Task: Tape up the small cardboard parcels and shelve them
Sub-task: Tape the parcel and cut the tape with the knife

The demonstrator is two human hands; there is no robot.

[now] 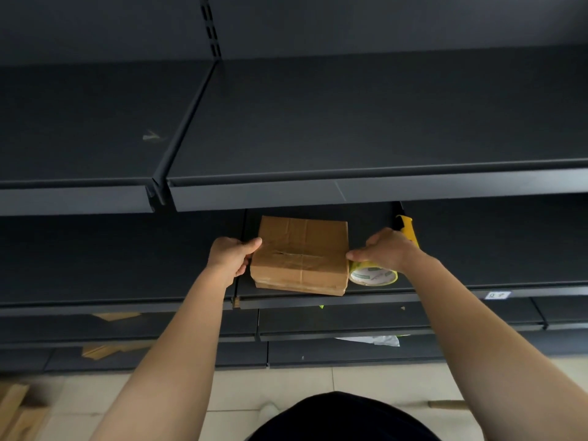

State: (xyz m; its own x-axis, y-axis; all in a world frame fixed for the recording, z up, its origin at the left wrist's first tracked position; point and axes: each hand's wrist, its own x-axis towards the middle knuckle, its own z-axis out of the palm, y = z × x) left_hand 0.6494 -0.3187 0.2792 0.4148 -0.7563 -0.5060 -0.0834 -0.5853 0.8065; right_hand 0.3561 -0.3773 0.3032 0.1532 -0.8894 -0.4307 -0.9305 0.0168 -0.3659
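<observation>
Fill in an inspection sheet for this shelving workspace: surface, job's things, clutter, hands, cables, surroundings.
Surface: dark metal shelf; the parcel lies near its front edge.
Job's things: cardboard parcel, tape visible on top; tape roll at its right edge; yellow-handled tool behind the right hand.
Clutter: cardboard scraps and white paper on lower shelves.
Hands: left hand grips the parcel's left edge; right hand holds the tape roll.
Cables: nothing seen.
Surroundings: upper shelf above; tiled floor with cardboard pieces.
</observation>
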